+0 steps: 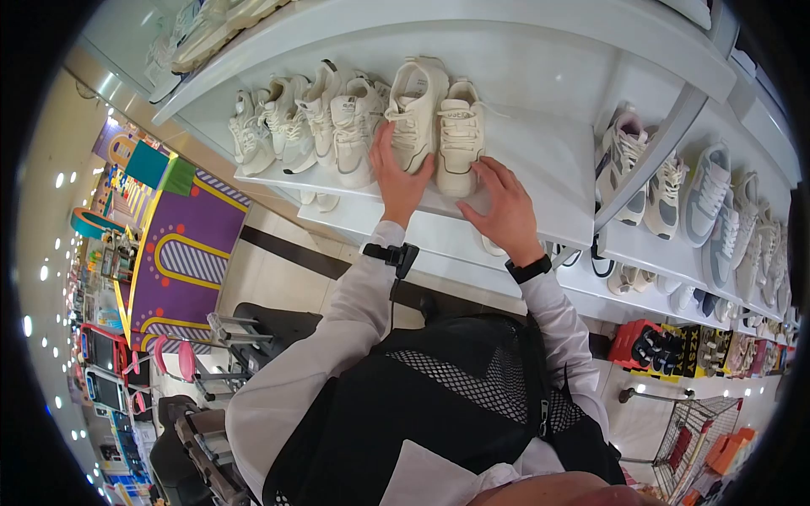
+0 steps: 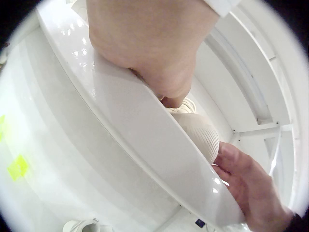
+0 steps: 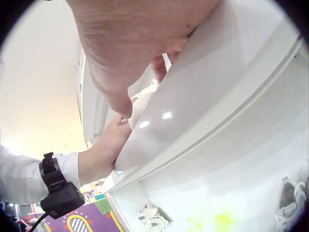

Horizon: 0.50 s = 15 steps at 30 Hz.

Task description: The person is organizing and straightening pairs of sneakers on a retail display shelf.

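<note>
On the white shelf stands a pair of cream lace-up sneakers, side by side with toes toward the shelf's front edge. My left hand [image 1: 398, 181] holds the toe of the left sneaker [image 1: 415, 97], its fingers along the outer side and its thumb in between the two shoes. At the toe of the right sneaker [image 1: 460, 135] is my right hand [image 1: 504, 207], fingers loosely extended along its outer side and thumb in front of the toe. In the left wrist view, the ribbed toe [image 2: 200, 133] shows close to the right fingertips.
Several pale sneakers [image 1: 350, 126] line the shelf to the left. Past a metal upright [image 1: 650, 156] stand more grey and white sneakers [image 1: 709, 190]. A lower shelf [image 1: 439, 253] lies beneath. A shopping cart [image 1: 696, 430] is at the lower right, a purple display [image 1: 181, 261] at the left.
</note>
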Each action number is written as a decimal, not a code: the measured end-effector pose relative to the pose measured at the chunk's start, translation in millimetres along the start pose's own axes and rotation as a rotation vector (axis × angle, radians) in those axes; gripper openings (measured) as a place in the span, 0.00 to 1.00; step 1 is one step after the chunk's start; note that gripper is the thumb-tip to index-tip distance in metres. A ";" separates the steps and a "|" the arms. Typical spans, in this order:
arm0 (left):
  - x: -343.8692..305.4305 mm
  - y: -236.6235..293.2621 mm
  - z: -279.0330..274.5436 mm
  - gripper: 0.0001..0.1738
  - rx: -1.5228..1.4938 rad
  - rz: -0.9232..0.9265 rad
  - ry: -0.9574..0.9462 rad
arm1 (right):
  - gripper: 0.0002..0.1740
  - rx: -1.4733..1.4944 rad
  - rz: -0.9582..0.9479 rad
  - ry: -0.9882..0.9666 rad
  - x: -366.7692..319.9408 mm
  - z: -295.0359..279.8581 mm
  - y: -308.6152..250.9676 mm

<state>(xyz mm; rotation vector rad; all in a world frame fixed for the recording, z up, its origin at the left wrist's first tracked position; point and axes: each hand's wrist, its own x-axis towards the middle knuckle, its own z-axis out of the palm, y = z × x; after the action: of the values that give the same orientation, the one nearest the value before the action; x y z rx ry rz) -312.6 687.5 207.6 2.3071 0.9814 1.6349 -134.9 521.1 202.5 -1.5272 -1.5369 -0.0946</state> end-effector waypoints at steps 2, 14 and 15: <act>-0.2 0.6 0.0 0.58 0.002 -0.004 -0.002 | 0.46 0.011 0.006 0.011 1.2 -1.6 -2.0; -0.2 1.5 3.5 0.55 0.047 -0.004 -0.002 | 0.54 -0.134 0.049 -0.026 2.9 6.0 -4.4; 0.1 1.7 3.4 0.55 0.048 -0.004 -0.001 | 0.54 -0.134 0.048 -0.026 3.0 6.4 -3.5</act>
<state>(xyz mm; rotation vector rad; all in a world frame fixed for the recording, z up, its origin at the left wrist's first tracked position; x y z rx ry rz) -308.9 687.0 207.1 2.3345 1.0353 1.6257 -140.6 526.6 202.6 -1.6755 -1.5393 -0.1534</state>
